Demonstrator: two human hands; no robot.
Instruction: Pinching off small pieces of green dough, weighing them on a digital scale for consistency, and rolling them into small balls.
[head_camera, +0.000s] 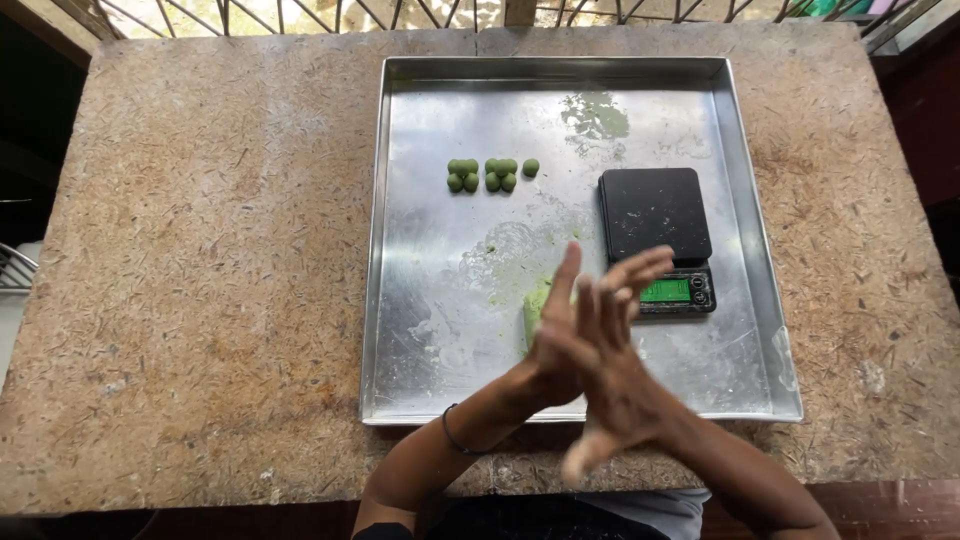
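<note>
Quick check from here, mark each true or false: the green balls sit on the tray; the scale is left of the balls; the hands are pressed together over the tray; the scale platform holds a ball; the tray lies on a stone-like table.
1. Green balls sit on the tray: true.
2. Scale is left of the balls: false, it is to their right.
3. Left hand and right hand are pressed palm to palm over the tray's near edge: true.
4. Scale platform holds a ball: false, it is bare.
5. Tray lies on a stone-like table: true.
</note>
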